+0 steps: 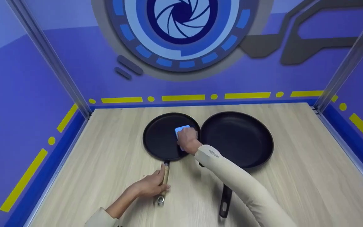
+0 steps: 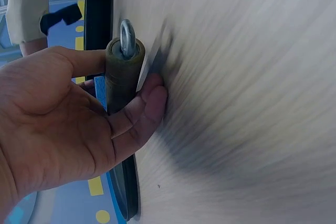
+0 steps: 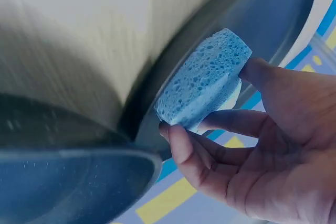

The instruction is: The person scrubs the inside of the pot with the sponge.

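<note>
A flat black pan (image 1: 159, 135) lies on the table, its wooden handle (image 1: 166, 175) pointing toward the person. My left hand (image 1: 151, 184) holds that handle; in the left wrist view the thumb and curled fingers (image 2: 139, 121) lie on either side of it, near the metal hanging ring (image 2: 127, 39). Over the right part of the pan, my right hand (image 1: 188, 138) pinches a blue sponge (image 3: 205, 77) between thumb and fingers. In the right wrist view the sponge is at the pan's inner edge; whether it touches the surface is hard to tell.
A larger, deeper black frying pan (image 1: 236, 138) stands close against the flat pan's right side. Its black handle (image 1: 225, 201) points toward the person, below the right forearm (image 1: 241, 183). Blue walls (image 1: 181, 85) enclose the wooden table (image 1: 112, 135) at the back and sides.
</note>
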The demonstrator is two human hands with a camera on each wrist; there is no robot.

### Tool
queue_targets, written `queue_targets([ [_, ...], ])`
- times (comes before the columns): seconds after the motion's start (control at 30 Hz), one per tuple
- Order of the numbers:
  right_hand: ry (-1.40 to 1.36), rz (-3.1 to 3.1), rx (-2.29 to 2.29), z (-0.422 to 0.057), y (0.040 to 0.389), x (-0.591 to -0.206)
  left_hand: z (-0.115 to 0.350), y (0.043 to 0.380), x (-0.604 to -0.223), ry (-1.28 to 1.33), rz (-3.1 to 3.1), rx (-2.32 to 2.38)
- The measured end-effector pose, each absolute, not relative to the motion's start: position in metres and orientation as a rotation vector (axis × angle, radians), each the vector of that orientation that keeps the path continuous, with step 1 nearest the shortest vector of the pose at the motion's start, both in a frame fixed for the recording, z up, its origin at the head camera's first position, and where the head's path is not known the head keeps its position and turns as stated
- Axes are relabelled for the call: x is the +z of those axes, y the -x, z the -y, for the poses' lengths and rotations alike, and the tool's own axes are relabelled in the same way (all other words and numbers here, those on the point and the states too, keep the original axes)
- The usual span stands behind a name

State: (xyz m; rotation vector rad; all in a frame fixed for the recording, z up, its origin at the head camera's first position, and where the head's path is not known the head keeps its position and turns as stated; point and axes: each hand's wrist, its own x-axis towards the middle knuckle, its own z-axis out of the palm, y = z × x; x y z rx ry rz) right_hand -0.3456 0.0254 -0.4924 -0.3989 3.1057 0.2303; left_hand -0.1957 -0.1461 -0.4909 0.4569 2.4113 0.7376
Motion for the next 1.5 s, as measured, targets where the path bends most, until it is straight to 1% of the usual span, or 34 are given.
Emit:
queue_targets([
  [0.13, 0.54, -3.125, 0.178, -0.02, 0.336, -0.489, 0.148, 0.196, -0.489, -0.47, -2.406, 0.781],
  [0.33, 0.737, -3.094, -0.086, -0.004, 0.326, -0.486, 0.148, 0.193, -0.489, -0.499, -2.402, 0.833],
  [0.57, 0.788, -3.076, -0.194, 0.017, 0.323, -0.499, 0.144, 0.184, -0.496, -0.53, -2.375, 0.833],
  [0.7, 0.774, -3.061, -0.266, 0.025, 0.325, -0.504, 0.142, 0.181, -0.498, -0.52, -2.364, 0.841],
  [0.9, 0.722, -2.959, -0.174, 0.025, 0.327, -0.493, 0.143, 0.186, -0.496, -0.533, -2.365, 0.849],
  [1.1, 0.74, -2.829, -0.175, 0.013, 0.329, -0.471, 0.153, 0.194, -0.497, -0.485, -2.365, 0.943],
  [1.23, 0.76, -2.77, -0.237, -0.006, 0.331, -0.452, 0.161, 0.197, -0.505, -0.437, -2.363, 1.04],
  [1.37, 0.735, -2.73, -0.337, -0.041, 0.334, -0.43, 0.167, 0.198, -0.511, -0.44, -2.315, 1.117],
  [1.5, 0.678, -2.78, -0.35, -0.089, 0.344, -0.408, 0.171, 0.202, -0.507, -0.414, -2.215, 1.248],
])
